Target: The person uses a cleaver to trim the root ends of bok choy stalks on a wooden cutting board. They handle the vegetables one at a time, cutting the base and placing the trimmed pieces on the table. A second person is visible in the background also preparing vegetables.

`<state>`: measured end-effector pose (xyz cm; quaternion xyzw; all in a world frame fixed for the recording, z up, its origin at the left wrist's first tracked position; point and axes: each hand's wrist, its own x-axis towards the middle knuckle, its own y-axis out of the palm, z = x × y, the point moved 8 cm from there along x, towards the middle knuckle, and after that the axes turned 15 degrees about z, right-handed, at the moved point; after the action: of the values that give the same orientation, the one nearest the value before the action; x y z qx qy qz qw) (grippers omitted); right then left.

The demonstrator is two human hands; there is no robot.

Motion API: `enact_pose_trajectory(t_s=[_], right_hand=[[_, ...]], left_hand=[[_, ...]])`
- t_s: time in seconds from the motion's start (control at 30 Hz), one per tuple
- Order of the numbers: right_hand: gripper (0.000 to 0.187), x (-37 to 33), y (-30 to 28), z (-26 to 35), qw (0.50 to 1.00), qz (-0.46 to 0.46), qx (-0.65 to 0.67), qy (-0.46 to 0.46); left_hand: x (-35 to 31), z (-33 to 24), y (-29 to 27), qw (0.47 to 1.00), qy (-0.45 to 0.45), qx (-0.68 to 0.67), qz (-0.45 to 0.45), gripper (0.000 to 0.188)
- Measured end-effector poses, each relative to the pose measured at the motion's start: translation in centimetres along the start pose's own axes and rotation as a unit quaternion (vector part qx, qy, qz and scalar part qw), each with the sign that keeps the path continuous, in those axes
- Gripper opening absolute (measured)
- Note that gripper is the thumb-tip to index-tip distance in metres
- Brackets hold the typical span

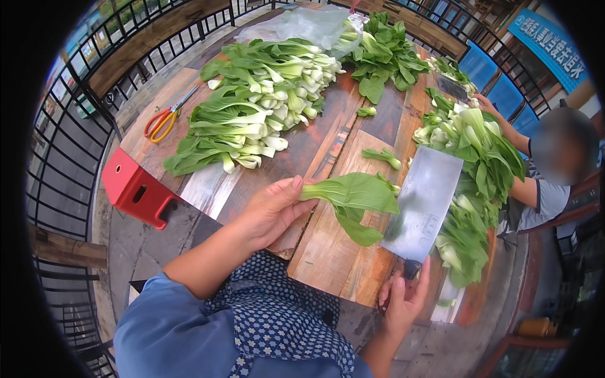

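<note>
My left hand point(277, 211) grips a bok choy point(353, 195) by its pale base, its green leaves pointing right over the wooden table. In my right hand point(406, 299) is a cleaver point(423, 201), held by its dark handle near the front edge of the table. The wide blade stands upward, its left side close to the leaf tips; whether they touch I cannot tell. Beyond the blade lie small loose leaves point(382, 157). At the left, a large pile of bok choy point(268, 101) lies with its white bases facing right.
Orange-handled scissors point(165, 123) lie at the table's left side, above a red stool point(135, 189). More bok choy point(469, 142) is heaped at the right, where another person point(535, 183) sits. A clear plastic bag point(296, 28) and leafy greens point(384, 53) are at the back.
</note>
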<state>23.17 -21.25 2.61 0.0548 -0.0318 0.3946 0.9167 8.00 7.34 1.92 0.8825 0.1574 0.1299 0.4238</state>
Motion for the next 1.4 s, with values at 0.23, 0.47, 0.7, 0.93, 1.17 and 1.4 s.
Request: enact_pose_trajectory(t_s=[0.23,0.47,0.7,0.93,1.17,1.4], right_hand=[[0.076,0.0,0.1,0.1,1.000,0.004,0.010,0.005],[0.075,0.0,0.2,0.1,1.000,0.013,-0.004,-0.002],[0.074,0.0,0.1,0.1,1.000,0.018,0.002,-0.001],[0.074,0.0,0.1,0.0,1.000,0.017,0.010,-0.005],[0.074,0.1,0.3,0.1,1.000,0.022,-0.001,0.004],[0.074,0.1,0.5,0.3,1.000,0.013,0.004,0.013]], left_hand=[[-0.4,-0.4,1.0,1.000,-0.001,0.022,0.013,0.041],[-0.4,-0.6,0.0,0.995,0.012,0.087,-0.038,0.033],[-0.3,-0.1,-0.9,0.998,-0.009,0.012,-0.066,0.030],[-0.5,0.3,-1.0,0.998,-0.008,0.001,-0.060,0.026],[-0.9,-0.4,-0.7,0.992,-0.007,0.033,-0.119,0.023],[-1.2,-2.0,-1.5,0.909,0.011,0.404,-0.107,0.024]])
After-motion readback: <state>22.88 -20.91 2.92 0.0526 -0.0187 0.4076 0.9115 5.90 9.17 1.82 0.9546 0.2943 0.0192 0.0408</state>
